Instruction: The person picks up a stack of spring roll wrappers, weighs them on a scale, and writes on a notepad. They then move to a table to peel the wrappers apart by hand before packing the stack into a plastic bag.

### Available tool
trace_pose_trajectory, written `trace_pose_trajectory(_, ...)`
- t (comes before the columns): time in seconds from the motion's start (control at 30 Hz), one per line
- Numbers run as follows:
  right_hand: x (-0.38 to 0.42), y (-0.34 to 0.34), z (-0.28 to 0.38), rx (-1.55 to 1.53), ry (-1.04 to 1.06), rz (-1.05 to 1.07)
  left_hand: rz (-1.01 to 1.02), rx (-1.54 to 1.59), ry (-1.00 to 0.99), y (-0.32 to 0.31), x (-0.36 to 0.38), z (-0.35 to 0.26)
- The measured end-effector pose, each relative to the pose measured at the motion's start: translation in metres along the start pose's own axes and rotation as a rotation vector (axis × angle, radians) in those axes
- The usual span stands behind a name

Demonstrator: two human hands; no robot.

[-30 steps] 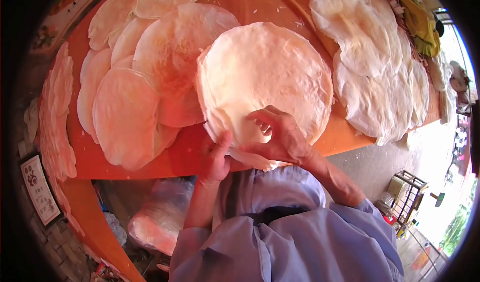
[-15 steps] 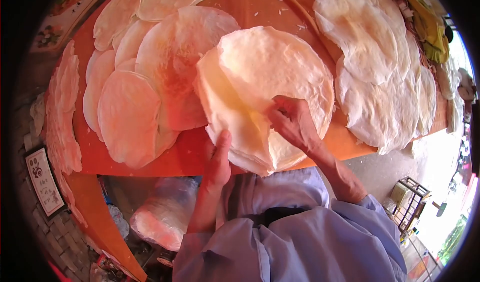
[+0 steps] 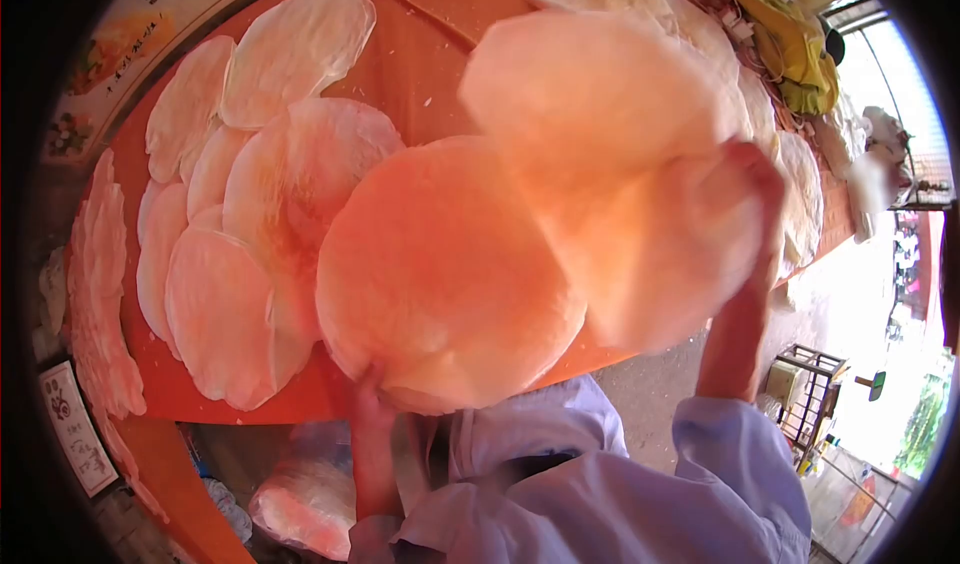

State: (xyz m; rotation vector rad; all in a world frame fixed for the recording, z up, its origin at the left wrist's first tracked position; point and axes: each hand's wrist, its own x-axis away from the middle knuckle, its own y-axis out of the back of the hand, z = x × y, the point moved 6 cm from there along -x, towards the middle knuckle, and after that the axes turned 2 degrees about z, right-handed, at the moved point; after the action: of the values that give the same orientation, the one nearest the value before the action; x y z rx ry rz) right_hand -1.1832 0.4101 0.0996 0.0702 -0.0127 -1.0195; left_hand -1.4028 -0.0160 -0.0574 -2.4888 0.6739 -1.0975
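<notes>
My right hand point(image 3: 757, 177), smeared by motion, grips the edge of a thin, pale round flatbread point(image 3: 610, 94). The sheet hangs folded and blurred in the air, above the right side of the table. Near the table's front edge lies a stack of similar round flatbreads point(image 3: 450, 264), its top face smooth. My left hand point(image 3: 372, 399) is at the stack's near left edge, the thumb over the rim and the other fingers hidden.
More flatbreads point(image 3: 220, 314) overlap on the left of the orange table point(image 3: 430, 39); others point(image 3: 800, 184) lie at the right, partly covered. A yellow cloth point(image 3: 790, 44) is at the far right. Below the table sits a plastic-wrapped bundle point(image 3: 305, 504); a wire rack point(image 3: 808, 394) stands right.
My right hand has peeled the top flatbread off the stack and swung it up to the right. My left thumb has come onto the stack's edge. The camera view has shifted.
</notes>
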Motion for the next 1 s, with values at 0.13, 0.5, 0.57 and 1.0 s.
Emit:
trace_pose_trajectory(0.13, -0.086, 0.002, 0.055, -0.349, -0.148, 0.088, -0.08, 0.043, 0.019, 0.001, -0.001, 0.003)
trace_pose_trajectory(0.5, -0.302, 0.005, 0.103, -0.127, 0.332, 0.272, 0.009, 0.287, -0.079, 0.028, 0.0, 0.018)
trace_pose_trajectory(0.57, -0.312, 0.044, 0.016, -0.366, -0.024, 0.088, 0.053, 0.308, -0.101, 0.022, 0.003, 0.016)
trace_pose_trajectory(1.0, 0.092, -0.242, -0.052, 0.336, 0.064, 0.804, 0.219, -0.456, -0.246, -0.085, 0.008, -0.021)
